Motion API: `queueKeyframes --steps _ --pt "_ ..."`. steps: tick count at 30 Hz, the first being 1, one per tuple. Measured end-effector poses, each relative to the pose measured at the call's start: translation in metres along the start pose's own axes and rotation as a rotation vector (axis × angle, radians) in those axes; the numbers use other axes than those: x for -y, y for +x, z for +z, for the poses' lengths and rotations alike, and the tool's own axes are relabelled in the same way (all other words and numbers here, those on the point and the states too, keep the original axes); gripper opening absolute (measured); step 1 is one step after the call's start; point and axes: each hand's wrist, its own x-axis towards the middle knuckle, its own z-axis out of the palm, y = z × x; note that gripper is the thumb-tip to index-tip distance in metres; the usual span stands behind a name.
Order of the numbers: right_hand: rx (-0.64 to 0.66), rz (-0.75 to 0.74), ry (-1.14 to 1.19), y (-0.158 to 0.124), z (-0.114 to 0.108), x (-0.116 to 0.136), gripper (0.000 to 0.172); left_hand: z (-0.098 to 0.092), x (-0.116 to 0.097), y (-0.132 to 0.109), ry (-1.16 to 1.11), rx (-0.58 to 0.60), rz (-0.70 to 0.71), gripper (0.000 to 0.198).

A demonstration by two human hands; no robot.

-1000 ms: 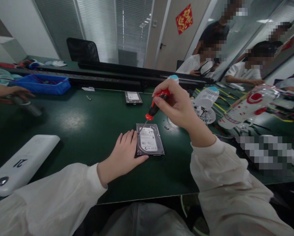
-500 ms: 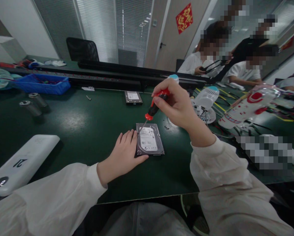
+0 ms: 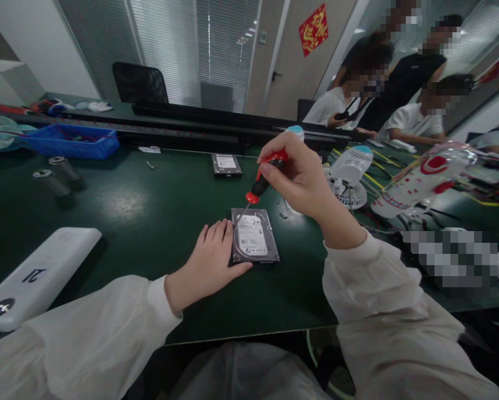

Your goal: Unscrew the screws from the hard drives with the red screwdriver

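A hard drive [image 3: 253, 236] with a white label lies flat on the green tabletop in front of me. My left hand [image 3: 211, 255] holds it at the side, with the fingers along its left edge and the thumb at its near edge. My right hand [image 3: 297, 175] is closed round the red and black handle of a screwdriver [image 3: 257, 189]. The screwdriver slants down to the left, and its tip meets the drive near the upper left edge, by my left fingertips. The screw under the tip is too small to make out.
Farther back lies a second hard drive [image 3: 226, 165]. To the left are a white power bank [image 3: 45, 272], two metal cans [image 3: 51, 182] and a blue tray [image 3: 72, 141]. White fans [image 3: 349, 172] and a printed clear bottle [image 3: 420, 178] stand right. Several people are beyond.
My hands, the screwdriver and the hard drive keep their places almost exactly. In the background, people at the upper right have shifted their posture.
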Motion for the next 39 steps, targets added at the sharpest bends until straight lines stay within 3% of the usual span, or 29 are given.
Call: queueKeyframes --steps 9,12,15,22,30,35,39 --pt "-0.016 -0.005 -0.026 0.000 0.001 -0.001 0.018 -0.001 0.000 0.000 0.009 -0.016 -0.011 0.091" --pt "-0.027 -0.035 -0.065 0.002 0.002 -0.002 0.025 0.000 0.000 0.000 -0.003 -0.006 -0.008 0.092" --pt "0.002 -0.069 -0.128 0.003 0.002 0.001 0.035 0.002 0.001 0.000 -0.009 -0.023 -0.004 0.091" --pt "0.136 -0.111 -0.115 0.002 -0.006 0.015 0.038 0.004 0.002 0.000 0.000 -0.024 -0.003 0.091" --pt "0.120 -0.056 -0.256 0.003 -0.008 0.011 0.037 0.002 0.001 0.001 -0.003 -0.012 -0.012 0.091" --pt "0.143 -0.069 -0.127 0.003 -0.010 0.015 0.037 0.002 0.002 0.001 -0.010 -0.009 -0.015 0.091" --pt "0.076 -0.050 -0.068 0.005 -0.005 0.013 0.040 0.000 0.001 0.002 -0.013 0.002 -0.020 0.092"
